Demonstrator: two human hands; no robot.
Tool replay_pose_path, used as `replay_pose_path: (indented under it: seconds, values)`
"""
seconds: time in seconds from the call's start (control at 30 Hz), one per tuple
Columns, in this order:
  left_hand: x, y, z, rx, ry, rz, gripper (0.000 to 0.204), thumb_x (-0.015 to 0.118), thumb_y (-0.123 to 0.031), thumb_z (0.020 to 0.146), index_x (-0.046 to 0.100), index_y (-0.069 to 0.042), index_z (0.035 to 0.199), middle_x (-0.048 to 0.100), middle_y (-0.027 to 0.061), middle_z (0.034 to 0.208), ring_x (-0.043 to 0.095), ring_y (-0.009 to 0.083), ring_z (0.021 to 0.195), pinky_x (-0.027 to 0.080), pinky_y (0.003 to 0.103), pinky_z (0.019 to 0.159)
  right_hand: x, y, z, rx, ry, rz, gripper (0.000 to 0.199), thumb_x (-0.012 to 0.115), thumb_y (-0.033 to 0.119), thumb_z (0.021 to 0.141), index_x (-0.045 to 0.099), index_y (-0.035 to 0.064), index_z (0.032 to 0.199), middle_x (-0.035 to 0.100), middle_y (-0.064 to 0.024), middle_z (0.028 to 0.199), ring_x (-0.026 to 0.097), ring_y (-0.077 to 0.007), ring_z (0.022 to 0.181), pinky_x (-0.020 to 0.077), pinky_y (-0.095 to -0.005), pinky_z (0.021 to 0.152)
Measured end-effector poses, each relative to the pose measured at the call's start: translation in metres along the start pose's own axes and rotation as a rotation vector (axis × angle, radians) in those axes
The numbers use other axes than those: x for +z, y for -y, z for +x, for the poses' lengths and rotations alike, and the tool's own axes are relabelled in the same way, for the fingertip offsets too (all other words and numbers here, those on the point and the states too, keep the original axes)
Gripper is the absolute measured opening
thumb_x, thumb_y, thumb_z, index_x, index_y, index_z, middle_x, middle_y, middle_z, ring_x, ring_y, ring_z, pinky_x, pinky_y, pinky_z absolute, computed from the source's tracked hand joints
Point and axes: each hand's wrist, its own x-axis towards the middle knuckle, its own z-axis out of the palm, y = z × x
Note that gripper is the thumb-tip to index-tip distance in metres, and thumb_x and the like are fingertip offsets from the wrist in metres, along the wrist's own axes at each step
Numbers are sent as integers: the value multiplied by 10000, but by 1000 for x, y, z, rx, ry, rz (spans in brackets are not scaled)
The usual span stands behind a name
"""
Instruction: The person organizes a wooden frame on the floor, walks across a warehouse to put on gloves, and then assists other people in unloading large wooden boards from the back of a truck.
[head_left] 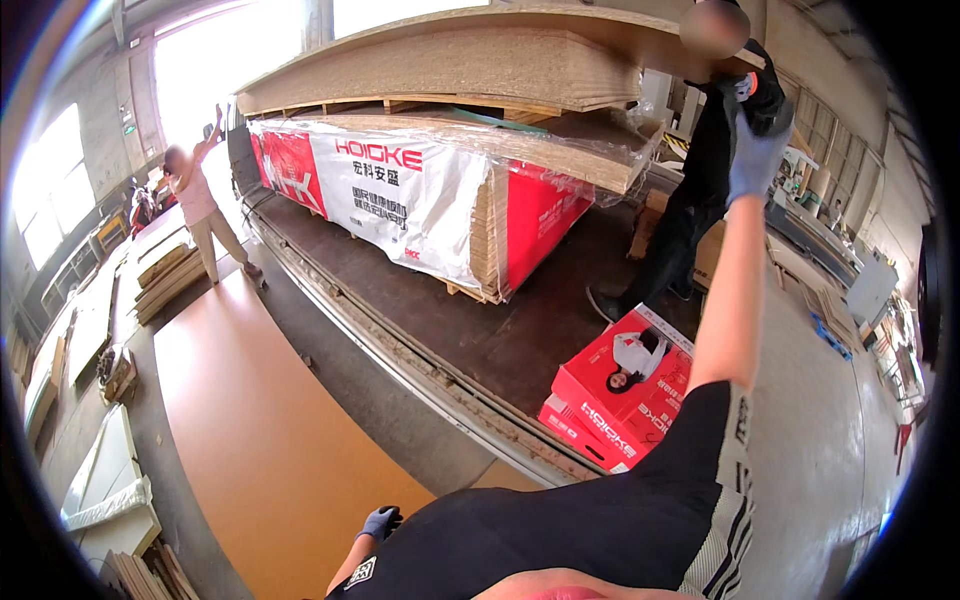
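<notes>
My right hand, in a blue-grey glove, is raised at the upper right with its fingers apart. Nothing shows in its grasp. Close by it are a co-worker in dark clothes and the end of a thick stack of particle boards. Low in the picture, my left hand, gloved with dark fingertips, hangs beside my body with loosely bent fingers and no visible object. Behind it stretches a large smooth tan board. The co-worker's gloved hand is at the stack's right end.
A wrapped pallet of boards stands on the dark truck bed, beneath the upper stack. Red cartons sit near my right arm. Another person stands far left beside stacked boards. A metal bed edge runs diagonally.
</notes>
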Motion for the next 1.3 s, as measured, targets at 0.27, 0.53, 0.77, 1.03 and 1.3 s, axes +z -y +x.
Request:
replay_pose_path:
  seconds: [0.27, 0.53, 0.77, 1.03, 1.3]
  values:
    - [-22, 51, -3, -229, -149, -306, 315, 589, -336, 944, 597, -137, 1187, 676, 102, 991, 665, 263, 807, 514, 435, 672, 115, -137, 124, -139, 495, 45, 410, 587, 349, 963, 631, 0, 1174, 698, -156, 1052, 656, -277, 986, 495, -376, 874]
    - [-43, -30, -29, 162, -120, -335, 315, 575, -366, 969, 643, -87, 1096, 680, 55, 921, 645, 167, 762, 497, 303, 636, 209, 77, 49, -104, 380, -68, 590, 589, 584, 890, 696, 77, 1173, 705, -162, 1144, 658, -368, 1068, 508, -431, 906]
    - [-15, -449, -129, 1093, -31, -354, 483, 645, -125, 949, 486, 11, 1383, 628, 95, 1242, 575, 141, 1140, 461, 285, 986, 187, 396, 3, 44, 616, 103, 575, 646, 662, 785, 758, 120, 942, 737, -162, 908, 715, -316, 892, 551, -408, 785]
    - [0, -722, -248, 1673, 230, -685, 545, 604, -204, 949, 402, -30, 1425, 528, 93, 1280, 538, 218, 1152, 464, 364, 975, 166, 520, 13, -241, 908, 166, 759, 459, 717, 873, 708, 60, 1161, 682, -173, 1202, 642, -283, 1149, 471, -388, 983]
    - [33, -728, -268, 1422, 69, -1023, 587, 538, -412, 980, 379, -31, 1398, 350, 183, 1473, 451, 395, 1277, 429, 540, 1061, 168, 492, -49, -503, 920, 175, 365, 645, 407, 852, 754, 129, 1061, 737, -81, 1079, 704, -256, 998, 542, -400, 806]
